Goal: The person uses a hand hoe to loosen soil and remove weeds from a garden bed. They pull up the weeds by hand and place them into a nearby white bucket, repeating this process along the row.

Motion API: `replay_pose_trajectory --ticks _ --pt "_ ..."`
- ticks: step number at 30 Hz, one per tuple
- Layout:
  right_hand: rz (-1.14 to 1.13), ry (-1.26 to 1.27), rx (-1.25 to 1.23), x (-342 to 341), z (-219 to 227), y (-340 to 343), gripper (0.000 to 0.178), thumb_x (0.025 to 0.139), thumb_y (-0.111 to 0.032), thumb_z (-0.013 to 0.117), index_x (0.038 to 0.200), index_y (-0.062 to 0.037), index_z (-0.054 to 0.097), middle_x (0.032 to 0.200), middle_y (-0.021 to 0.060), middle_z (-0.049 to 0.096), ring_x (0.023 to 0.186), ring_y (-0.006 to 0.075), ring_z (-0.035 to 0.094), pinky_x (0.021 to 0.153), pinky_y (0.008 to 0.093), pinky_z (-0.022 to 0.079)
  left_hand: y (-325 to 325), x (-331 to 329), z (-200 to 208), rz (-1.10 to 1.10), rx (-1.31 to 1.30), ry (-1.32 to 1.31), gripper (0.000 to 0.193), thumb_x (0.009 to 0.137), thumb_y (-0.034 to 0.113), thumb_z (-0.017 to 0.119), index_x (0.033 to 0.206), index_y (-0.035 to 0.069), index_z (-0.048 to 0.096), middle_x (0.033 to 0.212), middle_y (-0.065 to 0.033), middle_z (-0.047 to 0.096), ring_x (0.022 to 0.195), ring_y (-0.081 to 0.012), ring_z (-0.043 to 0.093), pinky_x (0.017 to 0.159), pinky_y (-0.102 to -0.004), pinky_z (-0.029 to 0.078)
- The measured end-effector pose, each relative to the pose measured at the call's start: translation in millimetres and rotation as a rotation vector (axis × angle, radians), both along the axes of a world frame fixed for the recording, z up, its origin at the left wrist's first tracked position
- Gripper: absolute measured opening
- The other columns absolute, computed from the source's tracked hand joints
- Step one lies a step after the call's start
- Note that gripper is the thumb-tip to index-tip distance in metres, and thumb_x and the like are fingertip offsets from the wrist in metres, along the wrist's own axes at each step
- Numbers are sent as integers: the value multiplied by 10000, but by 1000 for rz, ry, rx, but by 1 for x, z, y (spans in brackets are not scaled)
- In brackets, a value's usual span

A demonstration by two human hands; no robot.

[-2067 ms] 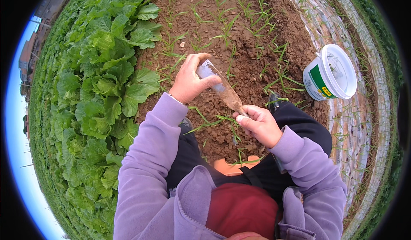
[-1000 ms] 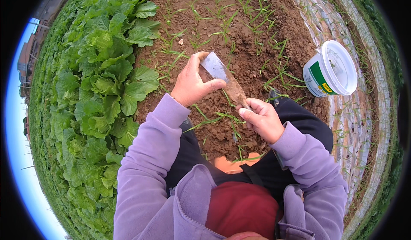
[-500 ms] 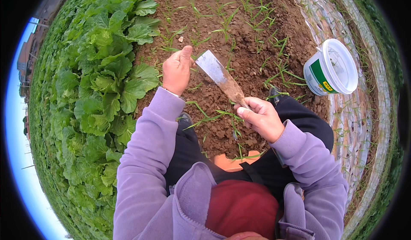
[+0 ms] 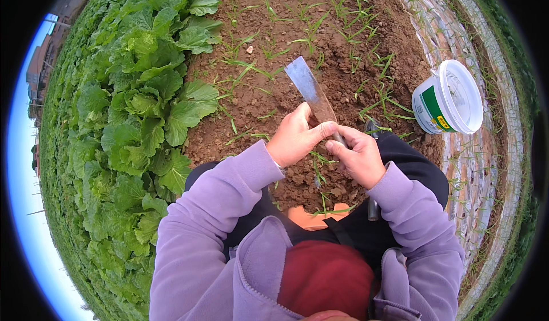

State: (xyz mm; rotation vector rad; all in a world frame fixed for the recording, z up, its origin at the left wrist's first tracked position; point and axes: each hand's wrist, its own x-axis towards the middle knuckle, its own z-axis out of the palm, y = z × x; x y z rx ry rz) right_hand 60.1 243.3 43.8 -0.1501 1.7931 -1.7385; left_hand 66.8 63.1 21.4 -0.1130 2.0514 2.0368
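Observation:
A narrow flat-bladed hand trowel point(image 4: 309, 83) is held in front of me above the soil. Its metal is bare and bluish at the tip and caked with brown soil farther down. My right hand point(image 4: 360, 156) grips it at the neck, and a dark handle end point(image 4: 373, 210) shows below that wrist. My left hand point(image 4: 296, 135) is closed at the lower blade, its thumb lying across the metal close to my right fingers. The left fingers are partly hidden behind the blade.
Leafy green vegetables point(image 4: 143, 109) crowd the left side. Thin grassy seedlings point(image 4: 311, 32) grow from the brown soil point(image 4: 246, 92) ahead. A white lidded bucket point(image 4: 429, 109) with a green label stands at right, beside pale plastic sheeting point(image 4: 469, 178). Something orange point(image 4: 314, 218) lies between my legs.
My left hand has come down and right, from beside the blade onto its lower part. The trowel has turned more upright and shifted slightly right, still in my right hand.

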Motion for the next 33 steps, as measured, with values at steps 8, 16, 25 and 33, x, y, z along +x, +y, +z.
replay_pose_trajectory --ticks 8,16,25,33 --pt "6 -62 64 -4 9 -2 299 899 -106 635 1176 -1 585 704 -46 558 518 25 460 457 182 383 -4 -6 1 152 424 77 562 953 441 539 1309 24 414 1176 -134 570 982 -185 609 863 -335 471" --pt "271 162 133 -12 -5 -2 370 846 -60 680 1193 28 583 897 48 667 834 136 618 785 279 494 -11 -7 10 466 904 -127 408 983 488 419 877 100 485 681 -84 557 636 -260 594 609 -408 481" --pt "318 -158 -20 -28 -13 4 522 781 -131 738 1232 -16 501 1009 144 638 945 225 627 872 344 497 -88 -11 42 419 1168 30 543 945 629 337 727 148 461 530 -36 407 479 -199 418 439 -335 321" --pt "149 -254 -497 -13 -2 -15 365 853 -320 689 1054 -119 460 750 99 598 516 120 461 627 346 456 -124 -14 41 394 940 109 508 1008 468 287 974 39 557 753 -104 615 719 -312 658 617 -440 550"
